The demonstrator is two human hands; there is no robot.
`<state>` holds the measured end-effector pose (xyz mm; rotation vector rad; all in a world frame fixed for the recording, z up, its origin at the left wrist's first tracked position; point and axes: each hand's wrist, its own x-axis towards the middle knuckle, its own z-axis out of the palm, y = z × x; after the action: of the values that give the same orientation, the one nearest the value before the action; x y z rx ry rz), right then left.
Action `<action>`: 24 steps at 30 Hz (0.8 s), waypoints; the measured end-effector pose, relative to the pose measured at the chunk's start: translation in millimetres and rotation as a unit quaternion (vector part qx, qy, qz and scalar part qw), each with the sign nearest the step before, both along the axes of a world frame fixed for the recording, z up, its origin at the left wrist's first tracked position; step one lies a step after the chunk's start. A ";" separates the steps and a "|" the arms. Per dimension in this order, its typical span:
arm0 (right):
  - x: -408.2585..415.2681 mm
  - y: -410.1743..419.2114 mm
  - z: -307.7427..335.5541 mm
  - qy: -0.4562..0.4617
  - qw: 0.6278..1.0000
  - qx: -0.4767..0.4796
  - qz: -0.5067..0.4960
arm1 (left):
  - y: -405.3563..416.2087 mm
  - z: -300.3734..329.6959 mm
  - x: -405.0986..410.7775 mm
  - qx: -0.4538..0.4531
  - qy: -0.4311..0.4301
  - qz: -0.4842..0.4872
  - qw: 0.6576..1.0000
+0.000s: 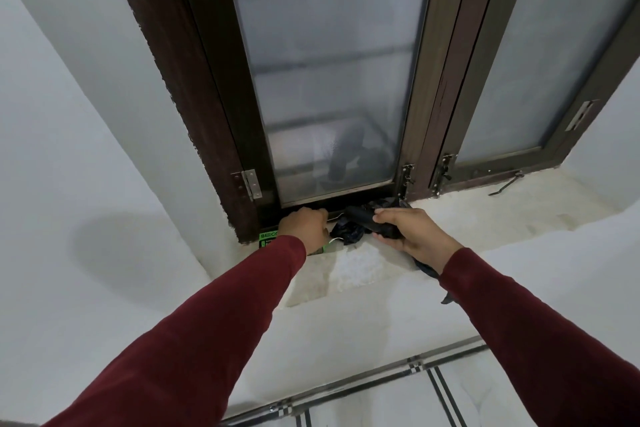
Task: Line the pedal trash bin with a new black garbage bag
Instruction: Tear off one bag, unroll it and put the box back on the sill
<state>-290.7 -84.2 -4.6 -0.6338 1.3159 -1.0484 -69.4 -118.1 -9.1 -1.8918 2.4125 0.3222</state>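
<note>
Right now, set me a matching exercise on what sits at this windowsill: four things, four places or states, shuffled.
Things:
1. right hand
2. left hand
3. green label
4. metal hinge

Places or states:
A. on the dark window frame, above the left hand
B. grips a roll of black bags
C. peeks out on the sill just left of the left hand
D. curled at the foot of the window frame

Pairs: 1-B, 2-D, 3-C, 4-A

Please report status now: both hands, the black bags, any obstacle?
Right hand grips black bag roll on window sill. Left hand curled over green packet. Bin not in view.
</note>
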 end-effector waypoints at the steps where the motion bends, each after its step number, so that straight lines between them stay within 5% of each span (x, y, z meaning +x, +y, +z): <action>1: 0.7 -0.8 -1.5 0.001 1.000 0.005 0.001 | -0.7 0.8 2.9 0.004 0.010 0.010 1.000; 9: 7.2 -4.8 -11.0 -0.015 1.000 0.010 0.018 | 2.5 3.4 19.7 -0.025 0.034 0.059 0.997; 14: 9.5 -6.1 1.7 0.001 0.999 -0.015 0.041 | 5.1 19.9 26.1 -0.058 0.218 0.149 0.963; 20: 14.1 -7.3 39.1 0.104 0.986 -0.090 0.091 | 17.1 39.1 33.4 -0.039 0.373 0.197 0.906; 24: 25.6 -10.4 68.9 0.271 0.929 -0.183 0.176 | 26.7 40.7 37.6 -0.004 0.404 0.203 0.892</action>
<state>-265.1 -94.6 64.4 -1.4684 1.4042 -0.8513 -31.9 -91.4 31.5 -2.6411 2.3308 1.3691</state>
